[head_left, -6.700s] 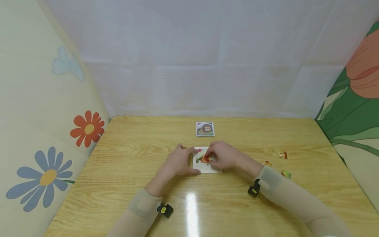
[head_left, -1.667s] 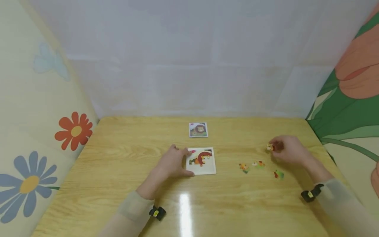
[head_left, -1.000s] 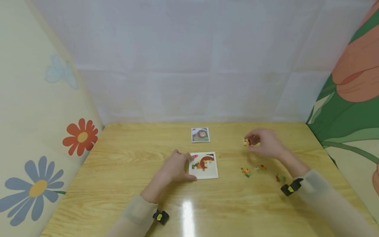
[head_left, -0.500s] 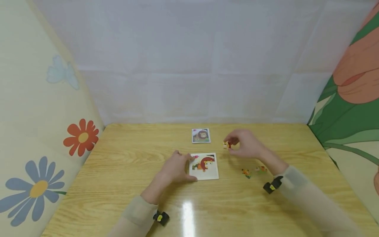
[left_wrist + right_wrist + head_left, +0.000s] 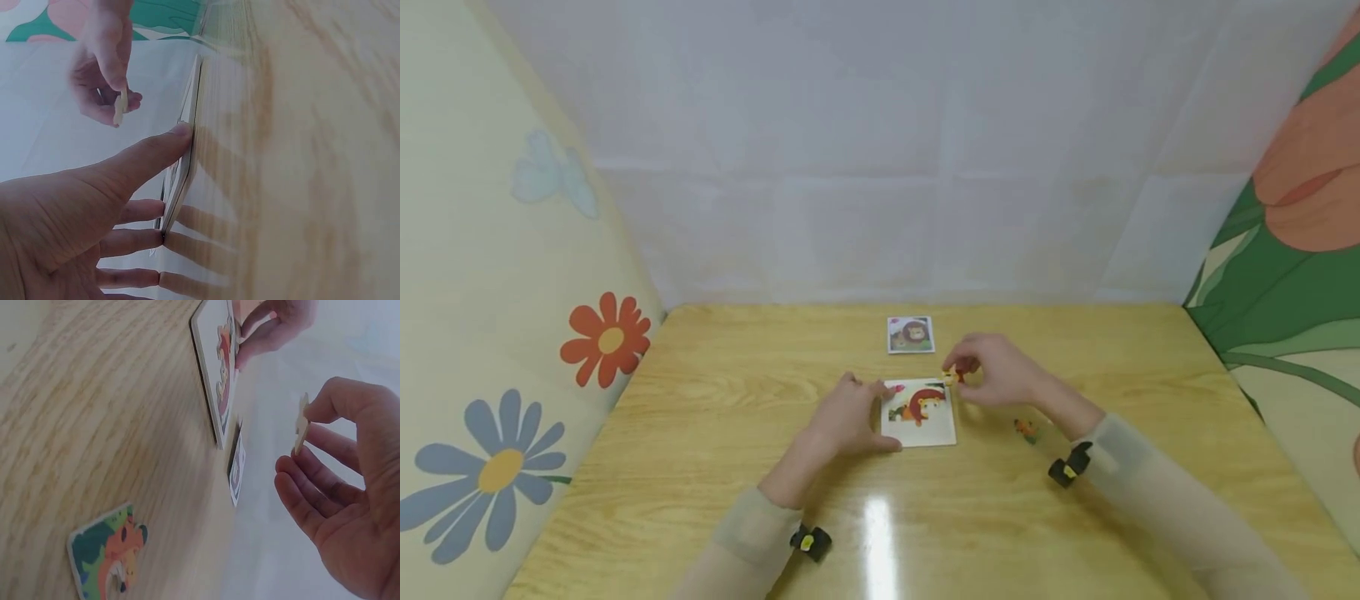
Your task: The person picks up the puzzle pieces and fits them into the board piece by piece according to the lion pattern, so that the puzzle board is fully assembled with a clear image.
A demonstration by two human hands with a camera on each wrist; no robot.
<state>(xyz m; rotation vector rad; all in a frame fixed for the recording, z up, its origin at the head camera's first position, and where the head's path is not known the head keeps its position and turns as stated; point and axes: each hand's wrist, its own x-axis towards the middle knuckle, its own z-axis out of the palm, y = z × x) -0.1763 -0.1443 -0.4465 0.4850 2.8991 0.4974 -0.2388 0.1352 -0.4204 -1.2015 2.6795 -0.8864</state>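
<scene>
Left hand: fingers were spread wide at the left side of the white puzzle board; the left wrist view showed the thumb touching its edge.
Right hand: fingers pinched a puzzle piece.
Puzzle piece: seemed to meet the board's far right corner from the head; the right wrist view showed them apart.
Picture card: lay beyond the board on the tabletop, its lion readable only from the head.
Loose piece: tiny from the head; the right wrist view showed its orange-and-green print.
</scene>
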